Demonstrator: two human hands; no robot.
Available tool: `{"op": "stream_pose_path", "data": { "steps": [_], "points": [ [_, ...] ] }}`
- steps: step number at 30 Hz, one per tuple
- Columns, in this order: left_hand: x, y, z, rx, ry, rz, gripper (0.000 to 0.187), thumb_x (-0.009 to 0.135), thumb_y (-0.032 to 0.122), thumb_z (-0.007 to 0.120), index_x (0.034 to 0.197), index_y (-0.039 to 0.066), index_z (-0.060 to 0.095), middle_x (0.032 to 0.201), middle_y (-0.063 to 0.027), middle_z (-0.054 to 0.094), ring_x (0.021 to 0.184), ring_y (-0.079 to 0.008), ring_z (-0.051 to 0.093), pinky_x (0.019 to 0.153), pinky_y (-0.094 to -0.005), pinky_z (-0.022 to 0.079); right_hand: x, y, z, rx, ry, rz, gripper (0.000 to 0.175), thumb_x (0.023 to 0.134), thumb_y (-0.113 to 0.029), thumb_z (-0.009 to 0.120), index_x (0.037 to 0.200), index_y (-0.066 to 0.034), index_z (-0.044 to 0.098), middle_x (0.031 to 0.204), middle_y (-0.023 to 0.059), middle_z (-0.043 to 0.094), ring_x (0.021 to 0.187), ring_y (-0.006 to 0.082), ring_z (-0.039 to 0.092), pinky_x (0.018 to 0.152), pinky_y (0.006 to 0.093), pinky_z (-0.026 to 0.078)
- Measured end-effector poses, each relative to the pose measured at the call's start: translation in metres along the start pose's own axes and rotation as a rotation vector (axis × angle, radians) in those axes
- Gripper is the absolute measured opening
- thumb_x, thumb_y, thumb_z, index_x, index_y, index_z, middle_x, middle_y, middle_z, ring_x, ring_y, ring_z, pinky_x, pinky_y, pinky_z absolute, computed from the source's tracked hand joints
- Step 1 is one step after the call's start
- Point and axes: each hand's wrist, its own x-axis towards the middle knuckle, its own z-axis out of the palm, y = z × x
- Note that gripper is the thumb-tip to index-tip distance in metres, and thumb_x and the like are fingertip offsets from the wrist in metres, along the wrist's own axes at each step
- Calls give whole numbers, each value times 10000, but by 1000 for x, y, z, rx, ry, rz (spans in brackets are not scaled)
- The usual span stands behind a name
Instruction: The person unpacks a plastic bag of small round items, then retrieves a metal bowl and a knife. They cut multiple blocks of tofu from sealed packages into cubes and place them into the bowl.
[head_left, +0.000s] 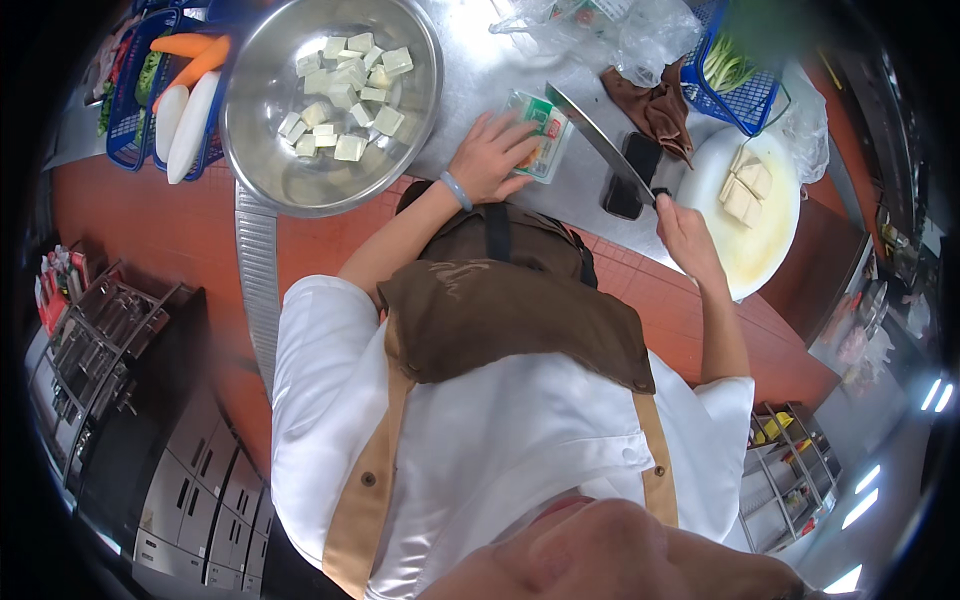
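Note:
My left hand (491, 154) rests with spread fingers on a sealed plastic package (551, 146) with a green and white printed film, lying on the steel worktop. In my right hand (684, 234) is the black handle of a large kitchen knife (600, 142), its blade slanting up and left over the worktop, the tip near the package. Left of my left hand stands a large steel bowl (281, 176) with many tofu cubes (349, 82) in it. Beside my right hand is a round white cutting board (757, 262) bearing several pale tofu pieces (746, 186).
A dark smartphone (624, 196) lies beneath the knife, near a brown cloth (660, 112). Clear plastic bags (637, 37) lie at the back. One blue basket (750, 109) holds green stems; another (196, 169) at the left holds carrots (202, 60) and white radishes (193, 131).

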Motion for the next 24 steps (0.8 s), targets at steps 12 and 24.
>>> {"op": "stream_pose_path", "data": {
  "steps": [12,24],
  "points": [
    [-2,-7,27,2,51,54,546,774,274,743,1285,139,602,1421,-59,530,1315,-288,464,1097,-467,362,48,-42,-34,-364,-16,-212,574,1043,-436,444,744,25,613,700,251,594,723,455,582,663,502,440],
    [-2,-13,29,-24,96,82,570,719,271,786,1246,123,627,1399,-51,551,1296,-295,492,1090,-455,389,55,-57,-45,-463,-44,-221,601,1039,-459,443,732,32,603,693,267,583,713,465,576,651,517,426]
  ]
}}
